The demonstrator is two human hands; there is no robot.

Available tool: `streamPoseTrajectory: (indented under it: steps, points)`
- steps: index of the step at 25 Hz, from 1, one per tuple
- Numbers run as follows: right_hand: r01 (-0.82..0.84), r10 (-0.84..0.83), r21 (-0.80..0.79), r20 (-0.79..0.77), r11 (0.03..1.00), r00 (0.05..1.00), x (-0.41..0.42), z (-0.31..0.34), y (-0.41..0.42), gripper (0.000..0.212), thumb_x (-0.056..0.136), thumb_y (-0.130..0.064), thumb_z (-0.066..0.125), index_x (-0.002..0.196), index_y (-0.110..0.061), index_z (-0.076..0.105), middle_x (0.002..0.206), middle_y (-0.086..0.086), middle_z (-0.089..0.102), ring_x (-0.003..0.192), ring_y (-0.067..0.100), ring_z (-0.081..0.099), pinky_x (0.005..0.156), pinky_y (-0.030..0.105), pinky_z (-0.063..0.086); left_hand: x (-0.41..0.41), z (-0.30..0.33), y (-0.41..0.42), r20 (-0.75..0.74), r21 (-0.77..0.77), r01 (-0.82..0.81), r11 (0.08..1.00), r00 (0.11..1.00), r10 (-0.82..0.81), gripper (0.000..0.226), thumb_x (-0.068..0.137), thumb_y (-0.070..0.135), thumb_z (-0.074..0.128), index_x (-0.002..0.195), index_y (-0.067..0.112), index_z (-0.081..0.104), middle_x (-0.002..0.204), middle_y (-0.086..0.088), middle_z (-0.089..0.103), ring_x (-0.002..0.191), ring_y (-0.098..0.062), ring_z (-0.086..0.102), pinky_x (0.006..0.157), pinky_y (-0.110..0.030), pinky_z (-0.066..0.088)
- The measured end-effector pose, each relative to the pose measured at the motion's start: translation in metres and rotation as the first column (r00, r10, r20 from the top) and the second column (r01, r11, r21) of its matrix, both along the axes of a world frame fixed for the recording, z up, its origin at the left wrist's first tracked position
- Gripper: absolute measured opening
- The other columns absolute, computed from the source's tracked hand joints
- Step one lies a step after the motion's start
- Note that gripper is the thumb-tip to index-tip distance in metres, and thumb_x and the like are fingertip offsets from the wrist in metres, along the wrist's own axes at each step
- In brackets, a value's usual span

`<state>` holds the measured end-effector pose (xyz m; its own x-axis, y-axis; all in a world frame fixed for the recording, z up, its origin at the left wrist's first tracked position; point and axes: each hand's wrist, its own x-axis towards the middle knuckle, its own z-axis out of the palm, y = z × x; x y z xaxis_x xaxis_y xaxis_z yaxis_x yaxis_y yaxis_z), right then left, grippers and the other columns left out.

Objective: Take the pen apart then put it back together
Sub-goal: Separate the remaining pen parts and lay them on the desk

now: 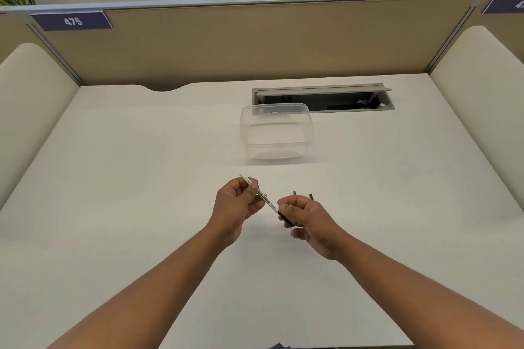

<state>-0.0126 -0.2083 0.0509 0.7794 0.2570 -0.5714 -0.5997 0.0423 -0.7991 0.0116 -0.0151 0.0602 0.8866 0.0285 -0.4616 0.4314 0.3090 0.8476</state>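
Observation:
A slim white pen (265,198) with black printing runs diagonally above the desk between my two hands. My left hand (236,208) pinches its upper white barrel near the far end. My right hand (304,219) grips the pen's black lower end (286,219) between thumb and fingers. Two short black pieces (295,193) (311,196) stick out just behind my right hand; whether they lie on the desk or are held I cannot tell.
A clear plastic container (276,132) stands on the white desk (141,178) beyond my hands. Behind it is an open grey cable tray (323,99) set into the desk. Padded partitions wall the desk at the back and both sides.

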Motion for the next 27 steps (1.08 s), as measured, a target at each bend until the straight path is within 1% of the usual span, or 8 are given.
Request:
streamPoseTrajectory:
  steps: [5, 11, 15, 18, 20, 22, 24, 27]
  points:
    - [0.269, -0.253, 0.202, -0.106, 0.942, 0.962, 0.004, 0.004, -0.005, 0.016, 0.084, -0.005, 0.073, 0.097, -0.013, 0.068, 0.079, 0.001, 0.064, 0.064, 0.014, 0.055, 0.058, 0.026, 0.043, -0.003, -0.003, -0.004, -0.108, -0.145, -0.062, 0.987, 0.993, 0.047, 0.004, 0.092, 0.011, 0.070, 0.096, 0.010, 0.067, 0.085, -0.004, 0.071, 0.083, -0.022, 0.071, 0.072, -0.030, 0.059]
    - [0.534, -0.530, 0.245, -0.085, 0.809, 0.844, 0.018, 0.012, -0.008, 0.019, 0.085, -0.002, 0.073, 0.100, -0.009, 0.064, 0.079, 0.003, 0.067, 0.069, 0.015, 0.061, 0.064, 0.026, 0.048, -0.018, -0.013, -0.009, -0.077, 0.129, 0.178, 0.976, 0.983, -0.169, 0.008, 0.083, 0.013, 0.080, 0.088, 0.012, 0.073, 0.084, -0.004, 0.072, 0.079, -0.017, 0.067, 0.073, -0.029, 0.047]
    - [0.407, -0.413, 0.081, 0.083, 0.910, 0.907, 0.016, 0.011, 0.006, 0.017, 0.084, -0.006, 0.075, 0.099, -0.008, 0.068, 0.080, 0.002, 0.068, 0.074, 0.015, 0.061, 0.071, 0.029, 0.049, -0.021, -0.019, -0.019, 0.036, 0.312, 0.226, 0.923, 0.968, -0.249, 0.011, 0.083, 0.015, 0.082, 0.088, 0.010, 0.073, 0.080, -0.001, 0.072, 0.072, -0.009, 0.062, 0.069, -0.022, 0.048]
    - [0.272, -0.246, -0.117, 0.195, 0.955, 0.949, 0.013, 0.004, 0.014, 0.008, 0.086, -0.014, 0.074, 0.093, -0.013, 0.070, 0.081, 0.001, 0.069, 0.074, 0.015, 0.061, 0.068, 0.028, 0.047, -0.016, -0.026, -0.020, 0.097, 0.486, 0.273, 0.830, 0.927, -0.361, 0.010, 0.084, 0.021, 0.080, 0.090, 0.018, 0.072, 0.088, 0.005, 0.075, 0.083, -0.010, 0.068, 0.074, -0.022, 0.050]
    - [0.236, -0.165, -0.254, 0.272, 0.938, 0.948, 0.015, -0.001, 0.013, 0.005, 0.088, -0.019, 0.072, 0.093, -0.019, 0.071, 0.080, -0.004, 0.068, 0.073, 0.012, 0.060, 0.067, 0.026, 0.046, -0.009, -0.035, -0.015, 0.031, 0.673, 0.344, 0.655, 0.871, -0.490, 0.019, 0.084, 0.029, 0.079, 0.102, 0.026, 0.071, 0.107, 0.013, 0.071, 0.104, -0.010, 0.064, 0.086, -0.025, 0.048]
    - [0.223, -0.090, -0.367, 0.345, 0.903, 0.934, 0.019, -0.006, 0.008, 0.007, 0.090, -0.022, 0.070, 0.096, -0.023, 0.069, 0.082, -0.006, 0.068, 0.073, 0.007, 0.061, 0.067, 0.024, 0.046, 0.000, -0.045, -0.005, -0.148, 0.875, 0.386, 0.293, 0.789, -0.597, 0.044, 0.084, 0.041, 0.075, 0.126, 0.035, 0.062, 0.137, 0.012, 0.056, 0.130, -0.014, 0.049, 0.103, -0.035, 0.043]
    - [0.220, -0.036, -0.418, 0.404, 0.882, 0.914, 0.023, -0.010, 0.003, 0.012, 0.091, -0.020, 0.068, 0.102, -0.024, 0.067, 0.085, -0.003, 0.069, 0.073, 0.002, 0.062, 0.069, 0.018, 0.048, 0.008, -0.052, 0.005, -0.332, 0.911, 0.412, -0.004, 0.729, -0.599, 0.067, 0.085, 0.054, 0.068, 0.146, 0.040, 0.043, 0.162, 0.005, 0.028, 0.150, -0.024, 0.021, 0.117, -0.048, 0.027]
    - [0.219, 0.049, -0.486, 0.480, 0.846, 0.876, 0.028, -0.016, 0.000, 0.014, 0.092, -0.016, 0.066, 0.104, -0.021, 0.064, 0.082, -0.003, 0.069, 0.070, -0.001, 0.063, 0.069, 0.013, 0.047, 0.019, -0.058, 0.014, -0.485, 0.852, 0.505, -0.137, 0.663, -0.571, 0.087, 0.083, 0.061, 0.066, 0.155, 0.044, 0.021, 0.169, 0.003, -0.003, 0.154, -0.032, -0.010, 0.120, -0.059, 0.010]
